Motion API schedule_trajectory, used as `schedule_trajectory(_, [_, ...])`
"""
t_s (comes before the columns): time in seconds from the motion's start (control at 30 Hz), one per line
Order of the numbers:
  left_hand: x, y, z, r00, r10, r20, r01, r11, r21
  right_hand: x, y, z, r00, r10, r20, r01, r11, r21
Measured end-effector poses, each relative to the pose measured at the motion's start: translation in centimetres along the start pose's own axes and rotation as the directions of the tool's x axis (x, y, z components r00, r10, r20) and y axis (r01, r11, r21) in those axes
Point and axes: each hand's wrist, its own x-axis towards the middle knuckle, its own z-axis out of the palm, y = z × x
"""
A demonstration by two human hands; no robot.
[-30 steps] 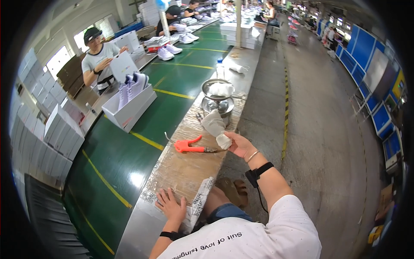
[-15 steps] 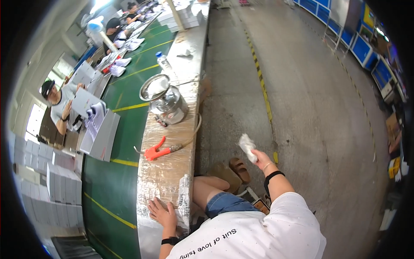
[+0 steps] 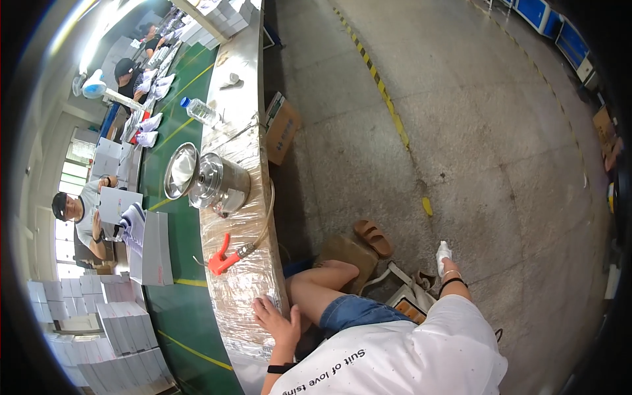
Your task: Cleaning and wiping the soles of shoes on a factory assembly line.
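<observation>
My left hand rests with fingers apart on the plastic-wrapped ledge beside the green conveyor belt. Out over the floor on the right, my right hand is closed around a crumpled white cloth, most of its fingers hidden. Farther up the ledge from my left hand lies a red air blow gun, its hose running off the ledge's right edge. Beyond it stands a metal can with a round metal dish tilted toward the belt.
A clear bottle with a blue cap lies farther along the ledge. On the green belt, an open grey box holds purple-white shoes. Across it a person handles a box lid. Stacked boxes fill the left; brown sandals are near my knees.
My right hand has drawn back toward my right side with the white cloth. My left hand stays on the ledge. The whole view has turned.
</observation>
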Motion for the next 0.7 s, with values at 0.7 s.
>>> schedule_trajectory(0.7, [0.2, 0.7, 1.3, 1.000, 0.010, 0.002, -0.011, 0.964, 0.267, -13.2, -13.5, 24.8, 0.591, -0.379, 0.712, 0.650, 0.746, -0.142])
